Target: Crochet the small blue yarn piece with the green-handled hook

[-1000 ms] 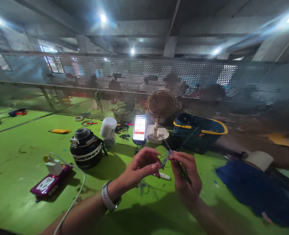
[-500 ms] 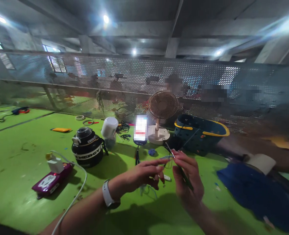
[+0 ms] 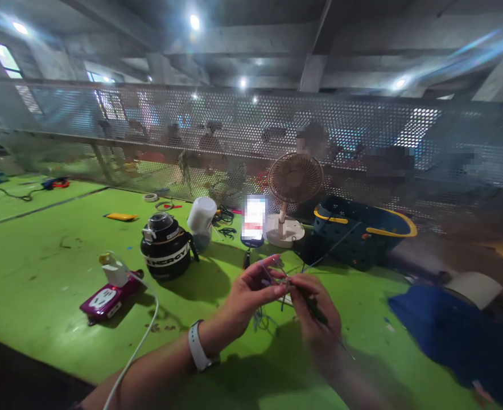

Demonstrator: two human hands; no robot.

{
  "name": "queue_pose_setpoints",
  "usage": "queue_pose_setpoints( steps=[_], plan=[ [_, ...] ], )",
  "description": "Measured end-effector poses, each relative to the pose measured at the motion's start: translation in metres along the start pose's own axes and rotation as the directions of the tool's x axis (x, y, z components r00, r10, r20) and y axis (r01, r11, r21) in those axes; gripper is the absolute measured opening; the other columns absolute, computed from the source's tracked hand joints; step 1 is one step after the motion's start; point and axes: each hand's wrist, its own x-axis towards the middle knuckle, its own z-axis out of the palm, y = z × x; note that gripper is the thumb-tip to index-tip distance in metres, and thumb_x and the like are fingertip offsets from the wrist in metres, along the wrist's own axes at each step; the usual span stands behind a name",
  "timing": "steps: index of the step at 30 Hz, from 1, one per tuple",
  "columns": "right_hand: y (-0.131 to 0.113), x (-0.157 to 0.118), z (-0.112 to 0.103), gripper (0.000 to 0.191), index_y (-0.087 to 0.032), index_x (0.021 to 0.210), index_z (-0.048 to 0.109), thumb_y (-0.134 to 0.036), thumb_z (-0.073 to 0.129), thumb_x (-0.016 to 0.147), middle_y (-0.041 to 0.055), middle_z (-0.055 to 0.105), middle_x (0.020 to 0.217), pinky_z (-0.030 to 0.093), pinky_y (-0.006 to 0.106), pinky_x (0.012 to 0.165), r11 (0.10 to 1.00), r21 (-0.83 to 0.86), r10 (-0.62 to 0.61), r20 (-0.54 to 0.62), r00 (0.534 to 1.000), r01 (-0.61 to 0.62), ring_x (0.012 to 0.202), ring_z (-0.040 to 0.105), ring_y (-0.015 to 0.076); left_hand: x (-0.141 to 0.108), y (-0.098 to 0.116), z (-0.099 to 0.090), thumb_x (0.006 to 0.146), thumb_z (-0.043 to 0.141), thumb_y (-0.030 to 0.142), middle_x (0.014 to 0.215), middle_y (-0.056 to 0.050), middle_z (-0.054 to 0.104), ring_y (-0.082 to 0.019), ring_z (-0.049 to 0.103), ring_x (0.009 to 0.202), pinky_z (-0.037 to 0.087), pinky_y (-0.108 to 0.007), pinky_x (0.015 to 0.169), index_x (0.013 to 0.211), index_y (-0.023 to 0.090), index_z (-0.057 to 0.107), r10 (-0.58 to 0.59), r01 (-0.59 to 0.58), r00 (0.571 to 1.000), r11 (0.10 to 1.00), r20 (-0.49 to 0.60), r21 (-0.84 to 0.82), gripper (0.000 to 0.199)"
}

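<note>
Near the middle of the green table, my left hand [image 3: 251,293], with a white watch band on its wrist, pinches light-coloured yarn [image 3: 265,274] between thumb and fingers. My right hand [image 3: 317,302] is closed around the dark green handle of a thin metal hook [image 3: 315,310]. The hook's tip meets the yarn at my left fingertips. Loose pale blue strands [image 3: 263,320] hang below the hands. A phone [image 3: 254,221] with a lit screen stands upright just beyond them.
A beige fan [image 3: 295,177] and a dark basket [image 3: 354,242] with yellow handles stand behind. At left are a black jug [image 3: 166,250], a white bottle [image 3: 202,215] and a purple power strip [image 3: 106,300] with a white cable. Blue cloth [image 3: 448,336] lies at right.
My hands have come together; my left fingers, stretched out before, now pinch the yarn. The hook has swung down to them. The view has shifted slightly left.
</note>
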Motion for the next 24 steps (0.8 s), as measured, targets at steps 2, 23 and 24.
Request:
queue_pose_setpoints(
  steps=[2, 23, 24],
  plan=[
    [0.006, -0.002, 0.003, 0.013, -0.025, 0.099, 0.067, -0.018, 0.06, 0.091, 0.0038, 0.064, 0.098, 0.057, 0.029, 0.078, 0.998, 0.011, 0.061, -0.011, 0.998, -0.06, 0.093, 0.065, 0.0175, -0.001, -0.003, -0.004, 0.063, 0.087, 0.015, 0.09, -0.002, 0.074, -0.014, 0.066, 0.085, 0.05, -0.029, 0.084, 0.118, 0.024, 0.069, 0.016, -0.014, 1.0, 0.996, -0.025, 0.086, 0.059],
    [0.023, -0.009, 0.004, 0.018, -0.032, 0.105, 0.068, -0.023, 0.063, 0.09, 0.0004, 0.066, 0.103, 0.052, 0.032, 0.089, 0.989, -0.038, 0.142, 0.019, 0.99, -0.141, 0.1, 0.062, 0.0166, -0.005, -0.015, -0.03, 0.076, 0.079, 0.029, 0.102, -0.008, 0.076, -0.019, 0.068, 0.095, 0.05, -0.031, 0.088, 0.135, 0.022, 0.057, 0.065, -0.054, 0.997, 0.954, -0.028, 0.296, 0.063],
    [0.023, -0.009, 0.004, 0.019, -0.033, 0.105, 0.068, -0.022, 0.063, 0.09, 0.0004, 0.066, 0.104, 0.051, 0.032, 0.089, 0.992, -0.029, 0.126, 0.028, 0.992, -0.125, 0.1, 0.062, 0.0166, -0.005, -0.014, -0.031, 0.08, 0.074, 0.035, 0.105, -0.009, 0.076, -0.019, 0.067, 0.096, 0.05, -0.031, 0.086, 0.13, 0.02, 0.062, 0.079, -0.065, 0.996, 0.947, -0.035, 0.315, 0.053]
  ],
)
